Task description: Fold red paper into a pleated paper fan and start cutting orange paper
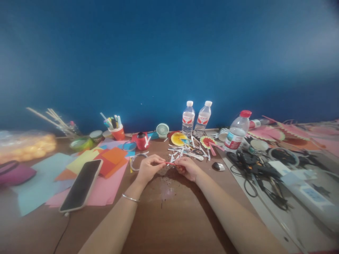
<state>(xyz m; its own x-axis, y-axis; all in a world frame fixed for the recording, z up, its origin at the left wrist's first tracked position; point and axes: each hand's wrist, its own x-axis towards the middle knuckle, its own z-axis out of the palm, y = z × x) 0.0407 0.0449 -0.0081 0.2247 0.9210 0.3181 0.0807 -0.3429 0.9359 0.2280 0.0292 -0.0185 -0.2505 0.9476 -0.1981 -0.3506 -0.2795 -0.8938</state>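
Note:
Between my two hands a thin red strip [170, 163], perhaps folded paper, is stretched level above the brown table. My left hand [151, 168], with a silver bangle on the wrist, pinches its left end between thumb and fingers. The right end is pinched by my right hand [187, 168], whose other fingers are curled in. Just beyond the hands lie white paper scraps [180, 152]. Behind those rest a yellow paper fan [178, 139] and a smaller fan with a red middle [208, 142]. A roll of clear tape [138, 162] lies beside my left hand.
At left, a phone [82, 185] lies on coloured paper sheets [111, 188], near a cup of pens [117, 133]. Water bottles [188, 118] stand at the back. A red-capped bottle [236, 132], black cables [261, 176] and a power strip [304, 190] occupy the right.

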